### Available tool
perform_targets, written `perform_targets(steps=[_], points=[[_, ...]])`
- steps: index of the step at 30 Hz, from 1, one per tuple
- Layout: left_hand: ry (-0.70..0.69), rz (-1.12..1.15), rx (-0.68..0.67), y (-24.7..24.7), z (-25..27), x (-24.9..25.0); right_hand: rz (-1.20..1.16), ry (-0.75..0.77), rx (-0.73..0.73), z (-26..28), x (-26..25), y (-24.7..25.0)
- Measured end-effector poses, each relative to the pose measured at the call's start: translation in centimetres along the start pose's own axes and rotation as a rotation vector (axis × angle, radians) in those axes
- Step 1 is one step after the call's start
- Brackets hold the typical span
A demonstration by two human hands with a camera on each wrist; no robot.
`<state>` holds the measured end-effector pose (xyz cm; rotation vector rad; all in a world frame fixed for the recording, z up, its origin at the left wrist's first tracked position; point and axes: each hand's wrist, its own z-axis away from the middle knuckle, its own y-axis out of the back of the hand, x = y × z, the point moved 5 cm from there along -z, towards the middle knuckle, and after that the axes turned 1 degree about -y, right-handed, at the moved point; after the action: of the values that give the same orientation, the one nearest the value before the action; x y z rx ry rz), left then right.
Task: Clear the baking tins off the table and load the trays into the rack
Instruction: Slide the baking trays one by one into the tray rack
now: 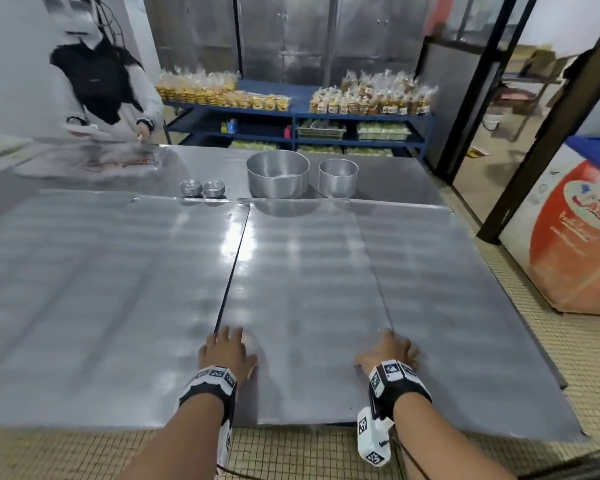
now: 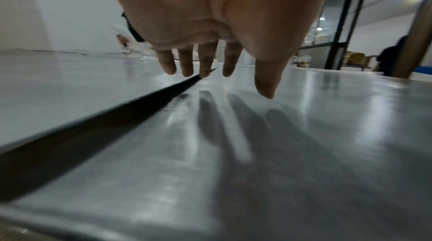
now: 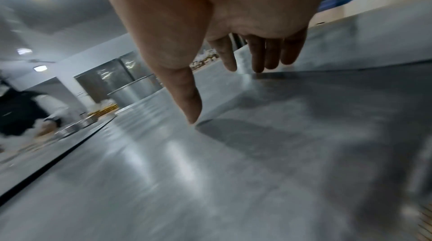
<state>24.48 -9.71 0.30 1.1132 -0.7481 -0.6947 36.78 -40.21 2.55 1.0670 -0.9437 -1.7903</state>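
We see three flat metal trays covering the near half of the tabletop (image 1: 194, 164): a left tray (image 1: 94, 299), a middle tray (image 1: 302, 299) overlapping a right tray (image 1: 458, 306) at the near right corner. Toward the far edge stand a large round tin (image 1: 278, 173), a smaller round tin (image 1: 338, 176) and two small stacks of fluted tins (image 1: 201, 188). Our left hand (image 1: 226, 351) and right hand (image 1: 392, 353) lie spread on the middle tray's two side edges near its near edge, fingers straight, gripping nothing.

The steel table (image 1: 378, 168) carries flat trays (image 1: 101, 289), two round tins (image 1: 278, 173), and small tin stacks (image 1: 201, 188).
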Motion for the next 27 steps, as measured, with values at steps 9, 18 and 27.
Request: perform_targets(steps=[9, 18, 27], points=[[0.403, 0.002, -0.039, 2.3, 3.4, -12.9, 0.146, 0.399, -0.177, 6.7, -12.4, -5.7], [0.383, 0.103, -0.156, 2.7, 5.4, -23.5, -0.218, 0.335, -0.517, 15.6, -23.2, -13.4], [0.282, 0.058, -0.124, 4.7, 5.1, -23.1, 0.498, 0.718, -0.279, 18.1, -26.2, -13.4]])
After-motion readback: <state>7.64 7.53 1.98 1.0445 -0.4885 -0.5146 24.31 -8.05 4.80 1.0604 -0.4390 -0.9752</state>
